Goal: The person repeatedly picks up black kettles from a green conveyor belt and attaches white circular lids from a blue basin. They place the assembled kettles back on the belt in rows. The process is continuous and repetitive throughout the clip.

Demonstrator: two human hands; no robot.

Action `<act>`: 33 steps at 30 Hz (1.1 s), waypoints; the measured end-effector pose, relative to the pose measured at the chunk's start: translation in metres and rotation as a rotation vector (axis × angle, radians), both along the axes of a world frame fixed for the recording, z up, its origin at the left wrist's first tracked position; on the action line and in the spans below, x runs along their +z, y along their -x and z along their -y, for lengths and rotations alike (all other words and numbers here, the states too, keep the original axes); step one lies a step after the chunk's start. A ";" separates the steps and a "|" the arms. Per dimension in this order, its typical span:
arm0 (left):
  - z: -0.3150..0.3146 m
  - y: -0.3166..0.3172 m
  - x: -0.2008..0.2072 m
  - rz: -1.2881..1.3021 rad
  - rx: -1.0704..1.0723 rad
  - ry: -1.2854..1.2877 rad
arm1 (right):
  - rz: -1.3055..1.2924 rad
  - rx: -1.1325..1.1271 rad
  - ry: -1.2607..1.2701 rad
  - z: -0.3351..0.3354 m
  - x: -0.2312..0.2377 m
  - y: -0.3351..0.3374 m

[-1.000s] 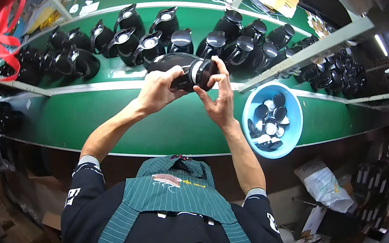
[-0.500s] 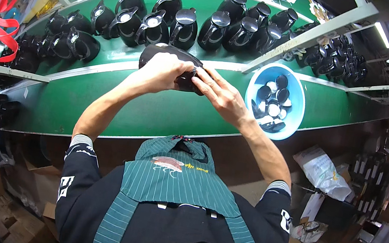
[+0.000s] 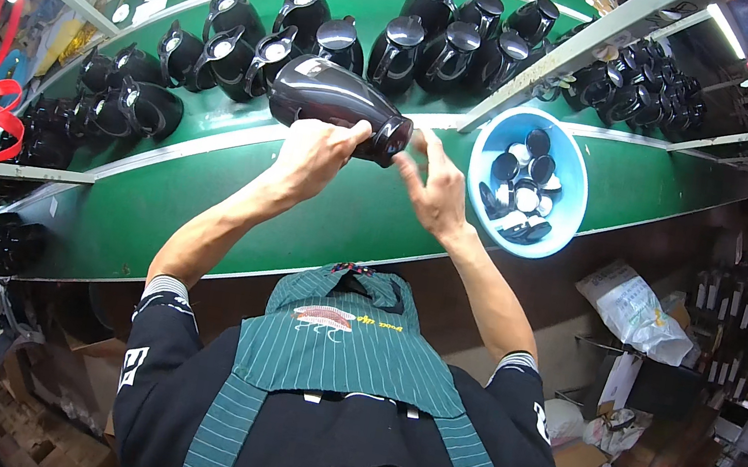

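A glossy black thermos jug (image 3: 337, 93) lies tilted on its side over the near rail of the green bench. My left hand (image 3: 313, 157) is closed round its narrow right part. Just beyond the jug's round right end, my right hand (image 3: 438, 190) is held with fingers apart and slightly blurred, and I see nothing in it. A light blue basin (image 3: 576, 191) stands to the right of that hand. Inside it are several round black lids (image 3: 504, 167), some showing white undersides.
Rows of black jugs (image 3: 396, 53) stand behind on the green bench (image 3: 196, 197), some capped and some without lids. A white slanted post (image 3: 575, 56) rises beside the basin. Red straps (image 3: 1, 105) hang at left. A white plastic bag (image 3: 637, 316) lies below right.
The jug now shows more of its long side and its right end. My right hand has come off it and opened beside that end. My left hand keeps its grip.
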State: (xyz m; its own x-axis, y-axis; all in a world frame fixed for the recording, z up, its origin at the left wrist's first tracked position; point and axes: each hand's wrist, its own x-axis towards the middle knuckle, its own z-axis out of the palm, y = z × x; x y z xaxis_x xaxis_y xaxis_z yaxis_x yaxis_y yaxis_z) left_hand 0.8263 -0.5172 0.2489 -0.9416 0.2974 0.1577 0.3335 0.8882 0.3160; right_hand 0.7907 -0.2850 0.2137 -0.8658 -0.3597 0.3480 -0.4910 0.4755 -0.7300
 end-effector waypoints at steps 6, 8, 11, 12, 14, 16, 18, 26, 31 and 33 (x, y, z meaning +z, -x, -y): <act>-0.017 0.009 -0.019 -0.140 -0.054 0.153 | 0.290 0.033 0.301 0.014 -0.010 0.003; -0.023 0.007 -0.031 -0.177 -0.074 0.220 | 0.788 -0.050 0.657 0.016 -0.024 0.004; -0.017 0.017 -0.052 -0.317 -0.144 0.137 | 1.270 -0.123 0.987 0.008 -0.040 0.019; -0.014 0.023 -0.055 -0.356 -0.165 0.108 | 1.320 -0.129 1.025 0.007 -0.040 0.025; -0.006 0.038 -0.059 -0.414 -0.200 0.063 | 1.419 -0.140 1.101 0.006 -0.039 0.040; 0.003 0.068 -0.051 -0.472 -0.227 0.031 | 1.428 -0.176 1.121 0.008 -0.031 0.062; 0.018 0.102 -0.055 -0.473 -0.195 0.074 | 1.366 -0.128 1.102 0.004 -0.020 0.083; 0.058 0.312 -0.066 -0.453 0.471 -0.664 | 0.265 -0.563 -0.074 -0.143 -0.131 0.058; 0.083 0.386 -0.162 0.198 0.649 -1.460 | 0.407 -0.261 -0.652 -0.158 -0.167 0.034; 0.067 0.397 -0.201 0.514 0.563 -1.738 | 0.298 -0.275 -0.742 -0.163 -0.186 0.033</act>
